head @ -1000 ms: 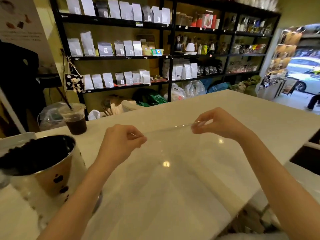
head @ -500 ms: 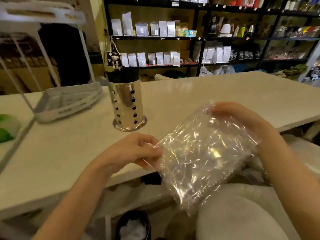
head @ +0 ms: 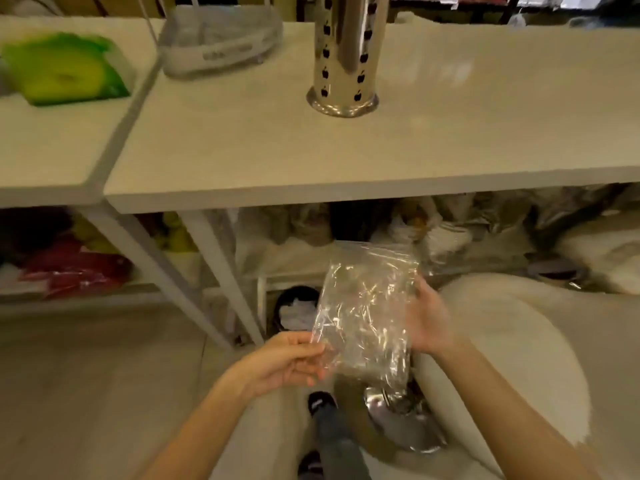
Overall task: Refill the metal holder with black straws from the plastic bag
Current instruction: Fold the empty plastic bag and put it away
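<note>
The shiny metal holder (head: 343, 60) with apple-shaped cutouts stands upright on the white counter (head: 346, 157); its top is cut off by the frame, so no straws show. Below the counter's front edge I hold a clear, crumpled plastic bag (head: 363, 306) that looks empty. My left hand (head: 287, 362) pinches its lower left corner. My right hand (head: 427, 320) grips its right side with fingers behind the film.
A white plastic basket (head: 221, 39) sits on the counter left of the holder. A green packet (head: 65, 67) lies on the adjoining table. Under the counter are a black bin (head: 294, 310), bags and a white sack (head: 519, 341). A shiny bag lies by my feet.
The view has tilted down and back from the counter. Both hands have lowered the bag from counter height to below the counter's edge. The holder now stands farther from my hands.
</note>
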The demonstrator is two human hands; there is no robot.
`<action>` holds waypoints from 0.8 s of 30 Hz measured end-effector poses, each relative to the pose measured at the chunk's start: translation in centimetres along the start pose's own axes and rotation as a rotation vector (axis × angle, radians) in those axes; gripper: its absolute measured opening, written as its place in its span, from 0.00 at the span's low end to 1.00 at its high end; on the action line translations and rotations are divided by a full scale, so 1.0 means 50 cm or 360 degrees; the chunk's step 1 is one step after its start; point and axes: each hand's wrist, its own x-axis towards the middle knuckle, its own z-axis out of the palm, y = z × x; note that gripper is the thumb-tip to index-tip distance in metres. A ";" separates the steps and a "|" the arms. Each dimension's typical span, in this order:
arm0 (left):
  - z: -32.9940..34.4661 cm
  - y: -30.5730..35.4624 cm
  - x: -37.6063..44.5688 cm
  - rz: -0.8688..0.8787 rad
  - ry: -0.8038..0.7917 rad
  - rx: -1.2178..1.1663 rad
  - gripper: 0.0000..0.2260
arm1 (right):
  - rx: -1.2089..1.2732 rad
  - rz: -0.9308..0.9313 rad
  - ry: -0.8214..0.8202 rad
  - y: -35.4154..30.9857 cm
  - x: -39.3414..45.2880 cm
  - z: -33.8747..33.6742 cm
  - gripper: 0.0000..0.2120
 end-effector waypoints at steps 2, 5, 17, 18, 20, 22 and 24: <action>-0.025 -0.063 0.037 -0.0051 0.0198 -0.0217 0.05 | 0.0053 0.0256 0.0087 0.048 0.020 -0.034 0.40; -0.057 -0.144 0.104 -0.0139 0.0502 -0.0352 0.03 | -0.0149 0.0373 0.0491 0.112 0.073 -0.094 0.36; -0.256 -0.349 0.447 -0.0152 0.0999 -0.0541 0.04 | -0.0956 -0.0041 0.1190 0.357 0.423 -0.298 0.09; -0.273 -0.360 0.479 -0.0169 0.1006 -0.0644 0.08 | -0.1030 -0.0099 0.1165 0.374 0.451 -0.324 0.08; -0.305 -0.391 0.551 -0.0108 0.1103 -0.0665 0.13 | -0.1275 -0.0161 0.1162 0.408 0.514 -0.375 0.07; -0.335 -0.420 0.618 -0.0022 0.1198 -0.0533 0.13 | -0.1631 -0.0145 0.1093 0.429 0.579 -0.430 0.07; -0.368 -0.446 0.674 0.0039 0.1194 -0.0436 0.12 | -0.1970 -0.0139 0.1075 0.440 0.631 -0.473 0.09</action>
